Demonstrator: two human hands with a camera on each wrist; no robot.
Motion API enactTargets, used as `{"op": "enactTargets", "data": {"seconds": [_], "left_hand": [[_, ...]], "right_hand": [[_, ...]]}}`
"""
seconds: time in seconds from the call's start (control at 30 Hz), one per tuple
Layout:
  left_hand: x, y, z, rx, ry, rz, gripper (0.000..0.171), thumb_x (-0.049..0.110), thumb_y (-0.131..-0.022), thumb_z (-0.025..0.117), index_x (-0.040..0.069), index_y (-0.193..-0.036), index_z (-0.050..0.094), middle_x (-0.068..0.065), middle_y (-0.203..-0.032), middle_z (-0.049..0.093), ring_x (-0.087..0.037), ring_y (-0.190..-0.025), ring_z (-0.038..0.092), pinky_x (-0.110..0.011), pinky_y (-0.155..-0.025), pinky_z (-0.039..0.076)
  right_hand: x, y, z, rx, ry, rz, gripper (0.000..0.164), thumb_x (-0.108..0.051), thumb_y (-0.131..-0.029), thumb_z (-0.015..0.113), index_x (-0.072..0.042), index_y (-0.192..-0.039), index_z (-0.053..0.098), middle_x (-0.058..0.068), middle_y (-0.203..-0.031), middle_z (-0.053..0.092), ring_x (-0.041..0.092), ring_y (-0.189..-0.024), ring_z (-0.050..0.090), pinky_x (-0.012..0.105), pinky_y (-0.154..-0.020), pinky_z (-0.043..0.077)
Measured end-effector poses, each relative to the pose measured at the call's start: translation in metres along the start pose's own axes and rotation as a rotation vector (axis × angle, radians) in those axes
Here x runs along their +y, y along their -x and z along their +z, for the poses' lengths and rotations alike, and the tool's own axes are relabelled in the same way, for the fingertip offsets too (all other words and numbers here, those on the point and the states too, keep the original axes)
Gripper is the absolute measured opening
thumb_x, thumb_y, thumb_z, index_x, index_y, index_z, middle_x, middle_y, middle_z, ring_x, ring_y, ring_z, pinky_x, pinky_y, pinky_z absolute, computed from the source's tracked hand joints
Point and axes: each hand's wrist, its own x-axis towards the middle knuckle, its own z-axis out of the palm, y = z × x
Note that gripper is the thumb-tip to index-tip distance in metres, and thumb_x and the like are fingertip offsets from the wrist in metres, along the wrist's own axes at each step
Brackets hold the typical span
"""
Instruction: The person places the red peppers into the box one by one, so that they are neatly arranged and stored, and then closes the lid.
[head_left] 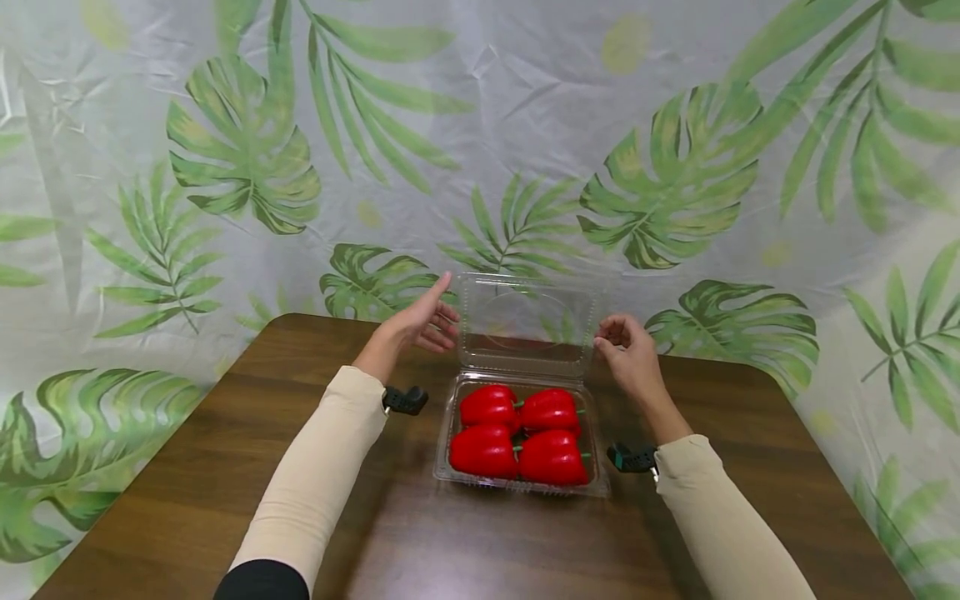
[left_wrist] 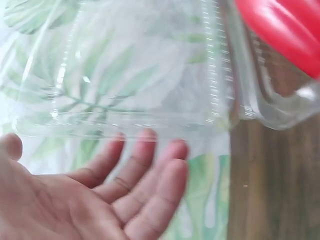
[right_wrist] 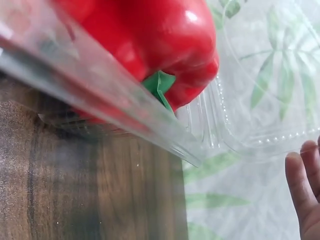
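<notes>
A clear plastic clamshell container (head_left: pixel 444 467) stands on the table with its transparent lid (head_left: pixel 528 321) raised upright at the back. Several glossy red bell peppers (head_left: pixel 489 451) with green stems lie in its base in two rows. My left hand (head_left: pixel 423 325) is beside the lid's left edge. In the left wrist view its fingers (left_wrist: pixel 172 185) are spread and slightly bent, their tips at the lid's rim. On the other side, my right hand (head_left: pixel 628 350) has its fingertips at the lid's right edge. The right wrist view shows only some fingers (right_wrist: pixel 299 182), near the rim; the thumb is out of frame.
The brown wooden table (head_left: pixel 480 550) extends around the container. Behind it hangs a pale cloth (head_left: pixel 525 125) printed with green leaves. Dark straps with small devices (head_left: pixel 405 401) sit on both wrists.
</notes>
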Motion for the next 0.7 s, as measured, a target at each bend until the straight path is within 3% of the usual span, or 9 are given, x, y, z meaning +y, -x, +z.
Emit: {"op": "enactTargets", "data": {"seconds": [0.1, 0.2, 0.4, 0.5, 0.7], "left_hand": [[0.009, 0.005, -0.003, -0.042, -0.005, -0.054, 0.104, 0.081, -0.090, 0.011, -0.002, -0.141, 0.046, -0.026, -0.136, 0.055, -0.032, -0.098, 0.066, -0.037, -0.078, 0.057], [0.014, 0.009, -0.004, -0.061, -0.010, -0.080, 0.106, 0.084, -0.088, 0.014, -0.002, -0.143, 0.045, -0.025, -0.139, 0.054, -0.038, -0.109, 0.064, -0.041, -0.083, 0.056], [0.011, 0.011, -0.006, -0.089, 0.019, -0.099, 0.105, 0.082, -0.089, 0.019, -0.005, -0.142, 0.045, -0.026, -0.145, 0.050, -0.041, -0.117, 0.061, -0.048, -0.098, 0.053], [0.008, 0.012, -0.007, -0.101, 0.030, -0.087, 0.103, 0.080, -0.091, 0.020, -0.006, -0.140, 0.046, -0.028, -0.146, 0.048, -0.040, -0.115, 0.062, -0.050, -0.103, 0.050], [0.010, 0.018, -0.006, -0.105, 0.018, -0.030, 0.098, 0.076, -0.094, 0.022, -0.008, -0.137, 0.049, -0.030, -0.142, 0.051, -0.035, -0.106, 0.064, -0.041, -0.092, 0.056]], "right_hand": [[-0.007, 0.004, -0.001, 0.000, 0.010, -0.007, 0.023, 0.007, -0.092, 0.059, 0.016, -0.113, 0.053, 0.029, -0.098, 0.061, 0.026, -0.082, 0.063, 0.024, -0.068, 0.057], [-0.001, 0.003, -0.001, -0.002, -0.001, -0.007, 0.024, 0.005, -0.093, 0.060, 0.014, -0.114, 0.054, 0.030, -0.100, 0.062, 0.026, -0.084, 0.063, 0.024, -0.069, 0.057], [0.025, 0.000, -0.005, -0.014, 0.060, 0.059, 0.028, -0.019, -0.100, 0.059, 0.001, -0.119, 0.061, 0.021, -0.112, 0.065, 0.005, -0.087, 0.064, 0.016, -0.074, 0.055], [0.019, -0.001, -0.013, -0.059, 0.086, 0.145, 0.045, -0.039, -0.103, 0.049, 0.000, -0.122, 0.063, 0.023, -0.118, 0.066, 0.006, -0.088, 0.069, 0.020, -0.077, 0.057], [-0.010, -0.011, -0.033, -0.257, 0.056, 0.382, 0.085, -0.068, -0.098, 0.022, 0.000, -0.136, 0.056, 0.025, -0.129, 0.061, 0.012, -0.091, 0.071, 0.035, -0.084, 0.059]]}}
